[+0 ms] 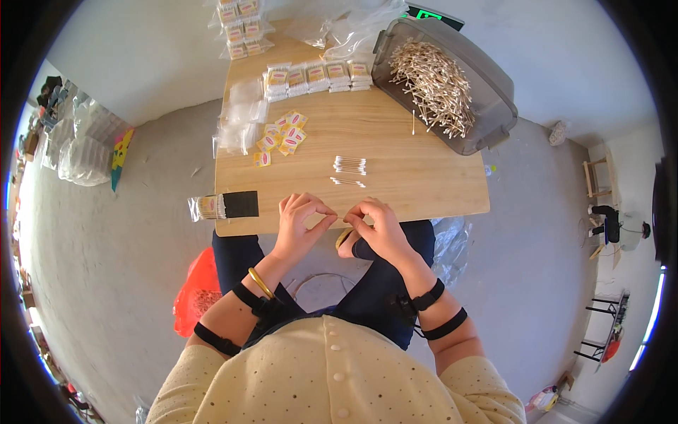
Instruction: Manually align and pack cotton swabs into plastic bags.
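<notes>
My left hand (302, 222) and my right hand (377, 227) are close together over the table's front edge. Each pinches thumb against forefinger, and the fingertips almost meet. Whatever lies between them is too small to make out. Just beyond the fingers, a neat row of cotton swabs (350, 165) lies on the wooden table (417, 184), with a few looser swabs (347, 182) nearer to me. To the left of my left hand, a clear bag of swabs with a yellow card (210, 207) rests against a black rectangle (241, 203) at the table's edge.
A grey plastic bin (487, 99) tilts at the far right, holding a heap of swabs (434, 81). Small yellow-and-white cards (282, 134) and clear bags (239, 131) lie at the left. Filled packs (318, 76) line the back. A red bag (195, 290) sits on the floor.
</notes>
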{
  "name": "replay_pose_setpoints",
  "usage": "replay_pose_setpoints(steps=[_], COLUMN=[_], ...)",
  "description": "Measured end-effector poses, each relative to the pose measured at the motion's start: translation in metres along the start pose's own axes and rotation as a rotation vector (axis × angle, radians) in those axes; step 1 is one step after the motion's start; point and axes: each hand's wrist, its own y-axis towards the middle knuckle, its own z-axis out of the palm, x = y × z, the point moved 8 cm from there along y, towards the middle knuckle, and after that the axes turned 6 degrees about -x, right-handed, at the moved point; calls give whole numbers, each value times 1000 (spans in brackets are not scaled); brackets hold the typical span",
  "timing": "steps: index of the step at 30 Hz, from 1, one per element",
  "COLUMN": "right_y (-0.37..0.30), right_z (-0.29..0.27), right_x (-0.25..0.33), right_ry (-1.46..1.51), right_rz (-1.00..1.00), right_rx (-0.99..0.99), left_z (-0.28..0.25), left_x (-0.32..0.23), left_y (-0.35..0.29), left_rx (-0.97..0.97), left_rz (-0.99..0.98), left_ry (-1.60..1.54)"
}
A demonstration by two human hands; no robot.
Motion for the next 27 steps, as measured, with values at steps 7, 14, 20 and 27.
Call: replay_pose_setpoints(steps=[7,14,20,27], right_y=[-11,41,79,60], right_z=[7,-6,14,3], right_x=[-9,-67,-88,-93], right_ry=[20,-441,-492,-392], right_rz=[34,-151,-116,-116], right_rx=[-34,-342,-270,-307], left_z=[3,23,34,44], left_x=[12,69,95,110], left_y=[-15,-14,25,29], left_rx=[65,132,50,-71], left_rz=[-64,-152,-93,-7], left_ry=[30,246,348,464])
